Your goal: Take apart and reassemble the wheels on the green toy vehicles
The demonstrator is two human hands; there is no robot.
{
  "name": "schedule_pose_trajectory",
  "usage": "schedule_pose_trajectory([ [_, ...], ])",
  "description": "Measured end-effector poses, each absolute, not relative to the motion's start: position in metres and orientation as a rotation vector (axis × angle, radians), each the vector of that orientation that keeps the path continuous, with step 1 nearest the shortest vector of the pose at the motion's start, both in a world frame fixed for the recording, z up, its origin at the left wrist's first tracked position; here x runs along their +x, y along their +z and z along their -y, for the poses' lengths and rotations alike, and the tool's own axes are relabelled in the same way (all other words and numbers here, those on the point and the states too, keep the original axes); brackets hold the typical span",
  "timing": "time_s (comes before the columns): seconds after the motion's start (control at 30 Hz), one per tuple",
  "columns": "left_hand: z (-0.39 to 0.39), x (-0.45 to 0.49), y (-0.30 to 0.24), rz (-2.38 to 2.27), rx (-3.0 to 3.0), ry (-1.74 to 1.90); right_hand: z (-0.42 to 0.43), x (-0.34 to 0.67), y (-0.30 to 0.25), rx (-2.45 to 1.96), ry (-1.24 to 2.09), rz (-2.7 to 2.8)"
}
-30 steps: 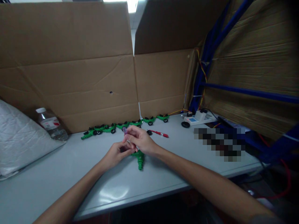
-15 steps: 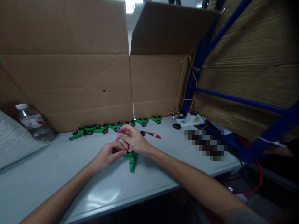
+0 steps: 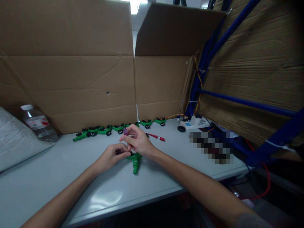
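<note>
A green toy car [image 3: 135, 163] lies on the grey table [image 3: 71, 177] under my two hands. My right hand [image 3: 138, 141] is closed around a small tool with a purple top [image 3: 125, 131], held upright over the car's rear. My left hand [image 3: 112, 156] is curled beside it, fingertips pinched against the car's back end; what it pinches is too small to make out. Both hands touch each other above the car.
A row of several green toy cars [image 3: 114, 128] lines the cardboard wall [image 3: 71, 82]. A red pen [image 3: 156, 137] lies behind my right hand. A water bottle [image 3: 38, 123] and white bag [image 3: 14, 139] sit left; a white device [image 3: 191, 123], wires and blue rack [image 3: 237, 98] stand right.
My hands stay over the green car; the right hand has lifted the purple-topped tool slightly. The view has shifted a little.
</note>
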State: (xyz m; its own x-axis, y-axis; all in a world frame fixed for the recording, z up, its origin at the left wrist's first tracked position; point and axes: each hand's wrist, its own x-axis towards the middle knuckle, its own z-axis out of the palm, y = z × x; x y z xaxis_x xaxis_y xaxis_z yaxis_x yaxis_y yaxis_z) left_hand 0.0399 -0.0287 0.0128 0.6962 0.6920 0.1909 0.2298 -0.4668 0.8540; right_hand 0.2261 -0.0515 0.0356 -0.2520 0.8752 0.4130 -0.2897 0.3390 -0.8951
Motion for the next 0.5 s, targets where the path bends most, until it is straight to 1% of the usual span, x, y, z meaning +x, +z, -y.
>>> schedule_pose_trajectory([
  [0.1, 0.0289, 0.0397, 0.012, -0.72, 2.038, 0.67, 0.0529, 0.2243, 0.0342, -0.621, 1.183, 1.376],
  [0.33, 0.0303, 0.0401, 0.0145, -0.696, 2.003, 0.665, 0.0558, 0.2249, 0.0328, -0.515, 1.176, 1.489],
  [0.5, 0.0286, 0.0377, 0.0077, -0.752, 2.007, 0.674, 0.0576, 0.2197, 0.0306, -0.547, 1.102, 1.462],
])
